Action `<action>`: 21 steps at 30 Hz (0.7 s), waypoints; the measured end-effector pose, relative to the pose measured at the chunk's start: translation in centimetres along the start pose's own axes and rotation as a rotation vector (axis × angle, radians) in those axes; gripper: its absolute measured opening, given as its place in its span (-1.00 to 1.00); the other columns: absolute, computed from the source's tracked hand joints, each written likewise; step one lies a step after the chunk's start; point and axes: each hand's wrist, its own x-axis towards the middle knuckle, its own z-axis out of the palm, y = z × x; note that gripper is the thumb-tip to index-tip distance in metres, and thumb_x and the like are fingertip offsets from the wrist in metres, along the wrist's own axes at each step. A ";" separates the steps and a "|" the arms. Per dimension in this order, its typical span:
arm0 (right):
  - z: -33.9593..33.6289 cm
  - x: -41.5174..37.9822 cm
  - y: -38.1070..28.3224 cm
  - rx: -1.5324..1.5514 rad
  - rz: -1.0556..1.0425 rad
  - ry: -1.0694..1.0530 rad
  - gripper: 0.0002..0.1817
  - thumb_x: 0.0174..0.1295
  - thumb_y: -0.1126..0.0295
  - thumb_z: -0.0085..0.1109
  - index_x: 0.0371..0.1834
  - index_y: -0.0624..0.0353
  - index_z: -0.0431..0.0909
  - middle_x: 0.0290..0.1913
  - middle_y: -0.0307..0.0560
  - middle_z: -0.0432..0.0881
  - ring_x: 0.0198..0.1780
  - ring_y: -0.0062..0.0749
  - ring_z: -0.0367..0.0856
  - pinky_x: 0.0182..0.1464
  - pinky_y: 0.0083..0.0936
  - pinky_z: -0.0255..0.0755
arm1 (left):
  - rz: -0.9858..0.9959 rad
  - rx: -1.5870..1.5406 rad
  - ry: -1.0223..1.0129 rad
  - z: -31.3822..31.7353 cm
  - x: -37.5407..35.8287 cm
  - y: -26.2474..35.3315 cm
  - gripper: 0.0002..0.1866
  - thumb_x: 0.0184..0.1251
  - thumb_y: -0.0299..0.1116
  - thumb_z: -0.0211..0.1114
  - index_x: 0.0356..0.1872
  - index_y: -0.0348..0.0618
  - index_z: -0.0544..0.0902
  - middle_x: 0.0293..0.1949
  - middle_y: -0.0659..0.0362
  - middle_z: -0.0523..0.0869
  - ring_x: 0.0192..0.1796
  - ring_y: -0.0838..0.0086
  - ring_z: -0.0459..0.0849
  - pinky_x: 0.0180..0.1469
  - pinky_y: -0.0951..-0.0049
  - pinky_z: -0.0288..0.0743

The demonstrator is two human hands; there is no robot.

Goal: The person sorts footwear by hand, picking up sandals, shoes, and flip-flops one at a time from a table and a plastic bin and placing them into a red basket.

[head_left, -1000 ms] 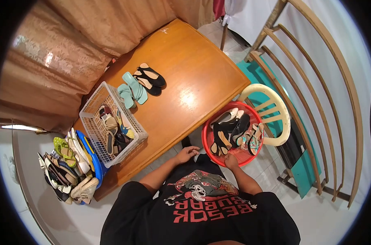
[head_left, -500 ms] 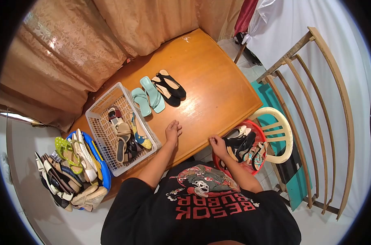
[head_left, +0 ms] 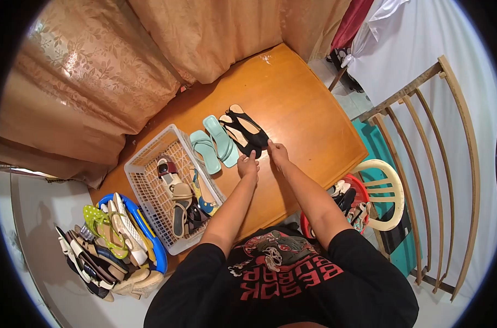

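Observation:
A pair of black slingback shoes (head_left: pixel 247 130) lies side by side on the wooden table, toes toward me. My left hand (head_left: pixel 248 166) is closed at the toe of the left shoe, thumb on top. At the outer side of the right shoe's toe, my right hand (head_left: pixel 278 153) has its fingers pinched against it. Just left of them lies a pair of mint-green sandals (head_left: pixel 222 140). The undersides of both black shoes are hidden.
A white plastic basket (head_left: pixel 141 192) with several shoes stands on the table's left. Beyond it is a blue basket (head_left: pixel 160 251) heaped with footwear. A red basket (head_left: pixel 361 187) of shoes rests on a cream chair (head_left: pixel 393 198) at right, near a wooden rack (head_left: pixel 462 142).
Both hands have reached forward across the table to the toes of the black shoes; before, they were apart near the table's front edge, holding nothing. The view has shifted slightly.

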 end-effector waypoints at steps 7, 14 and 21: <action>2.4 -1.5 -3.5 -0.138 0.213 0.290 -0.67 0.23 0.15 0.34 -0.48 0.13 0.50 -0.52 -0.26 0.51 -0.49 -0.56 0.36 -0.48 -0.50 0.27 | 0.327 0.307 0.245 1.0 3.4 -2.7 -0.44 0.14 -0.37 0.46 0.13 -0.41 0.48 -0.38 0.15 0.67 -0.39 0.49 0.63 -0.34 0.54 0.50; -1.7 -5.3 -0.9 -0.029 0.013 -0.007 -0.82 0.21 0.36 0.31 -0.42 0.19 0.54 -0.45 -0.27 0.54 -0.43 -0.59 0.39 -0.38 -0.59 0.31 | 0.391 0.137 -0.222 -1.0 2.4 -3.9 -0.65 0.16 -0.48 0.32 -0.03 -0.40 0.53 -0.46 0.18 0.59 -0.37 0.47 0.57 -0.22 0.49 0.47; -9.1 -12.2 1.7 0.172 -0.041 -0.227 -0.75 0.26 0.42 0.20 -0.05 0.32 0.57 -0.17 -0.19 0.66 -0.17 -0.55 0.59 -0.05 -0.59 0.47 | 0.550 0.297 -0.418 -2.5 -3.1 -5.9 -0.69 0.22 -0.63 0.09 0.01 -0.31 0.36 -0.23 0.07 0.60 -0.26 0.40 0.65 -0.19 0.46 0.57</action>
